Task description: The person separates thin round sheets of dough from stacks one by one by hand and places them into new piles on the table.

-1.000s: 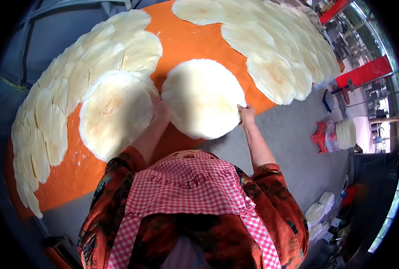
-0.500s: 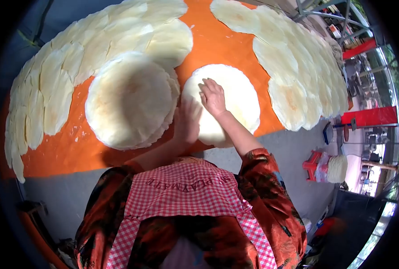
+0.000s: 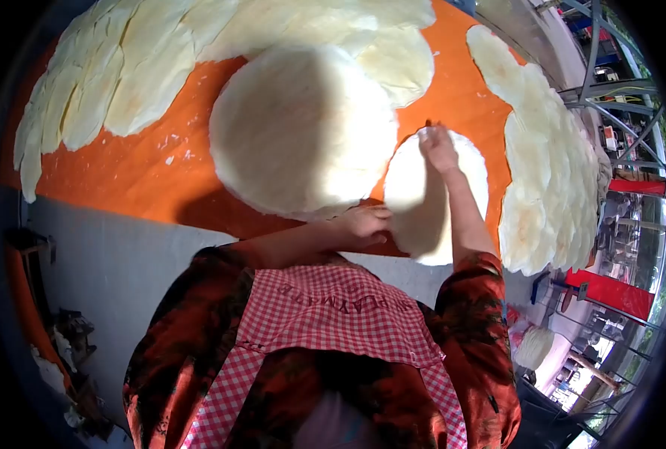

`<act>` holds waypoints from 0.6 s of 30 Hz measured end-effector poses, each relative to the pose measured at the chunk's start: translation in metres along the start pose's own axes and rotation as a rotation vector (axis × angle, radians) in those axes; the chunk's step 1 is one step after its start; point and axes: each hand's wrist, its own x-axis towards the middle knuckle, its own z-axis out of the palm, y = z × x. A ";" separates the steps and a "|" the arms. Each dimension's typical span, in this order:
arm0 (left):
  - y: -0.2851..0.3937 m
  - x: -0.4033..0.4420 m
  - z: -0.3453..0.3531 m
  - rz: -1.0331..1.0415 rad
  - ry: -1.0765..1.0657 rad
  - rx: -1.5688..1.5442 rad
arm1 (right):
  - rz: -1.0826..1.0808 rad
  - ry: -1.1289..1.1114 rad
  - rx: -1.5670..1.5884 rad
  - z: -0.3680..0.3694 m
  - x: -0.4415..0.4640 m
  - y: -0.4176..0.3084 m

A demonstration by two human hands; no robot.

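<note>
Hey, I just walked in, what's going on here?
A person in a checked apron is handling a thin round flatbread on an orange cloth, right hand at the flatbread's far edge. The left hand is beside its near-left edge; contact is unclear. Another round flatbread lies to the left, with overlapping flatbreads spread on both sides.

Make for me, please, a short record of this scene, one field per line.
Left hand: near left edge of smaller-looking sheet; contact unclear
Right hand: at far end of the same sheet
Larger-looking sheet: pale, round, partly shaded
Overlapping sheets: groups at both sides
Surface: orange
Apron: red-and-white checks
</note>
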 end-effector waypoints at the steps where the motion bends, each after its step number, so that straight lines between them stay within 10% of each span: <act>1: 0.004 -0.017 -0.013 -0.030 -0.024 -0.243 | -0.082 0.335 0.172 -0.005 -0.012 -0.010; 5: -0.039 -0.133 -0.046 -0.377 0.628 -0.263 | -0.438 0.137 0.679 -0.046 -0.119 -0.147; 8: -0.056 -0.205 -0.082 -0.573 1.044 -0.209 | -0.777 0.073 0.190 -0.023 -0.155 -0.198; 18: -0.054 -0.238 -0.120 -0.602 0.815 -1.171 | -0.598 -0.040 0.343 -0.004 -0.151 -0.216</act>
